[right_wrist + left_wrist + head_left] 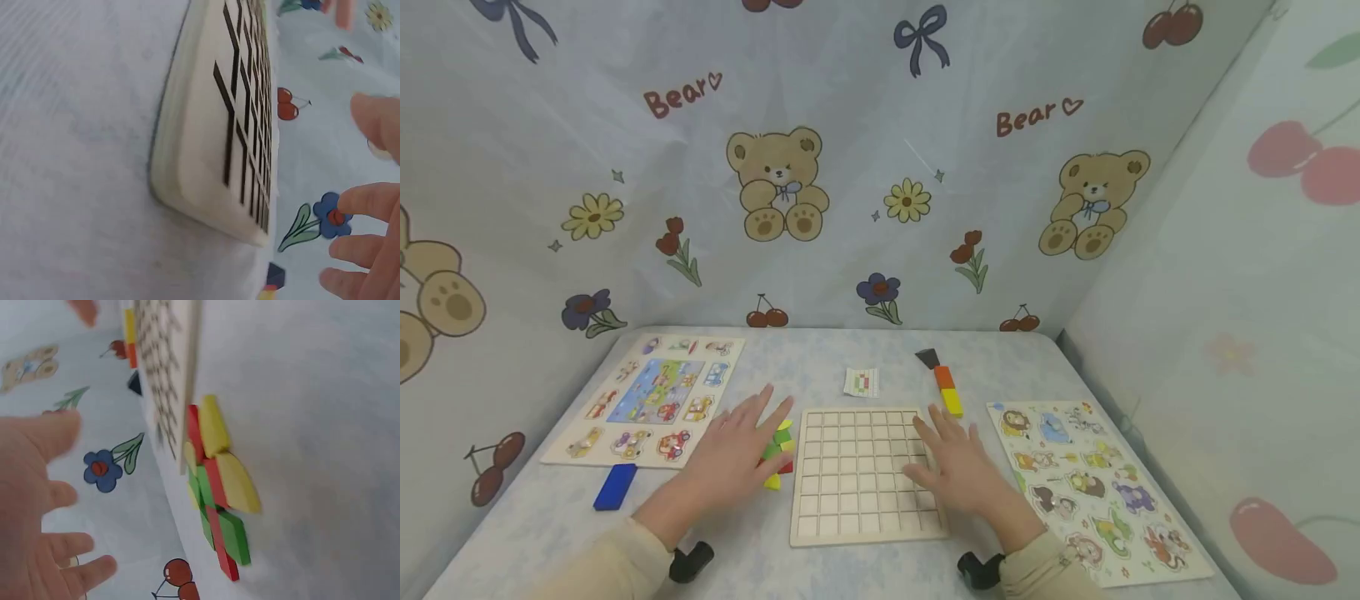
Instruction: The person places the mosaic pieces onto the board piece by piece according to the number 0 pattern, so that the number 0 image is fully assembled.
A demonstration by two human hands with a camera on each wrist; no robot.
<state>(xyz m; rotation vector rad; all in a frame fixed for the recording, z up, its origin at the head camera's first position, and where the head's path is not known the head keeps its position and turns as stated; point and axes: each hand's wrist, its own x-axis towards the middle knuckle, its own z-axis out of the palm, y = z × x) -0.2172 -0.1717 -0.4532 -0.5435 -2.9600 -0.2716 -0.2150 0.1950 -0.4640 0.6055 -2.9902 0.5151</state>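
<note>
Cream sleeves at the bottom edge of the head view, both forearms reaching forward over the pale table (850, 367).

Left hand (737, 454): palm down, fingers straight and spread, pointing up and right, holding nothing. It hovers over or rests beside a small heap of flat yellow, green and red wooden pieces (777, 457); contact can't be judged. In the left wrist view the heap (219, 487) lies right against the board's left edge, pieces overlapping, and the hand's fingers (69, 540) are relaxed and apart from it.

Right hand (955, 467): palm down, fingers extended and slightly spread, laid over the right part of the square pale wooden grid board (865, 475). Nothing grasped. Right wrist view shows the fingers (362, 240) loose above the board (212, 144); whether they touch it is unclear.

Board lies flat at table centre, edges roughly square to the person, all cells bare. No long axis, since it is square.

Beyond the board: a small printed pattern card (861, 382), and a row of black, orange and yellow blocks (943, 382) with its long axis running away from the person, tilted slightly left. Blue rectangular block (615, 486) at near left. Vehicle peg puzzle (647, 400) far left, animal peg puzzle (1093, 483) right.
</note>
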